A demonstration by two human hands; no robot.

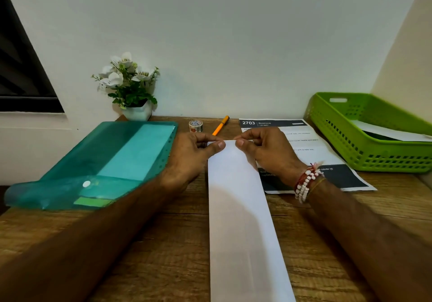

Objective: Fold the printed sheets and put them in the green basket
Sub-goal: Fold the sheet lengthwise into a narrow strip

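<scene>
On the desk (163, 243) a long folded sheet (240, 208) lies lengthwise between the forearms, and both grips pinch its far edge between thumb and fingers: the left grip (194, 152) at the left corner, the right grip (266, 152) at the right. A printed sheet (311, 145) lies flat under the right wrist, partly beneath the folded sheet and just beside the basket (350, 142), which holds white paper (392, 133). A folder (105, 156) lies at left, with a tape roll (195, 126), a pen (221, 125) and a plant (131, 84) behind
</scene>
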